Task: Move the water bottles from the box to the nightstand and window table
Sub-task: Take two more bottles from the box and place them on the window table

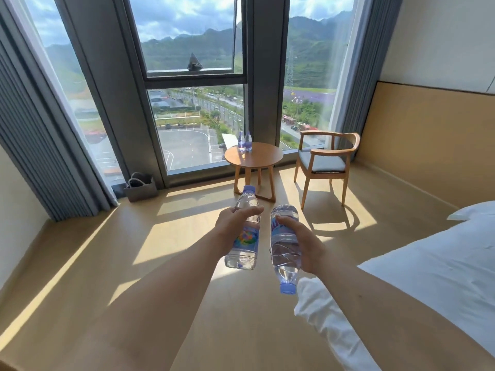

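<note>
The right hand (300, 245) gripped one water bottle (284, 247) cap-down, fingers curled round it; the left hand (235, 223) clasped another bottle (245, 231) cap-up. Beyond, on the round window table (253, 156), stood what looked like two more bottles (244, 141), close together, beside a wooden chair (325, 163).

A clear plastic water bottle with a blue cap and colourful label (245, 231) hangs cap-up above the floor. Just right of it, a matching bottle (285, 249) hangs cap-down. Two more identical bottles (244, 141) stand upright, touching, on the round wooden tabletop (257, 158) beyond them.
</note>
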{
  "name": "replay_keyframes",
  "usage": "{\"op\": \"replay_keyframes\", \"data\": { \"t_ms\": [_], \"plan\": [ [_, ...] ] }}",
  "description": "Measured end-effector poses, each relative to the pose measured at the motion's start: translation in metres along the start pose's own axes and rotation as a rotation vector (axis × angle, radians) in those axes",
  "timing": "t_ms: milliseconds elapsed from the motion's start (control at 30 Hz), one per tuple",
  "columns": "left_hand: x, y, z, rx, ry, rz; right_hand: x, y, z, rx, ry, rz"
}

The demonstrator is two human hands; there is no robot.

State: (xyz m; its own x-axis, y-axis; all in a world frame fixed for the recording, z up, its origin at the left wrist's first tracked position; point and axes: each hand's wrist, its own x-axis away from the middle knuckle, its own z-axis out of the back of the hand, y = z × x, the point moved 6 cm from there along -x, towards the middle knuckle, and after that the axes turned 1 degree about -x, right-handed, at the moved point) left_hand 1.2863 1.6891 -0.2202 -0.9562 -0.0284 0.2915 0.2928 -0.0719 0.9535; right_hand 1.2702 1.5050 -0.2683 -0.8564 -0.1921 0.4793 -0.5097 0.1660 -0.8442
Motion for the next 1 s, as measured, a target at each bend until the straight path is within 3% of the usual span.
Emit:
{"op": "replay_keyframes", "data": {
  "t_ms": [367,1000],
  "plan": [
    [-0.185,0.049,0.026,0.007,-0.075,-0.004,-0.155,-0.086,-0.012,0.000,0.102,-0.008],
    [-0.529,0.155,-0.039,0.086,-0.048,0.027,-0.474,-0.282,0.076,0.065,-0.007,-0.042]
  ]
}}
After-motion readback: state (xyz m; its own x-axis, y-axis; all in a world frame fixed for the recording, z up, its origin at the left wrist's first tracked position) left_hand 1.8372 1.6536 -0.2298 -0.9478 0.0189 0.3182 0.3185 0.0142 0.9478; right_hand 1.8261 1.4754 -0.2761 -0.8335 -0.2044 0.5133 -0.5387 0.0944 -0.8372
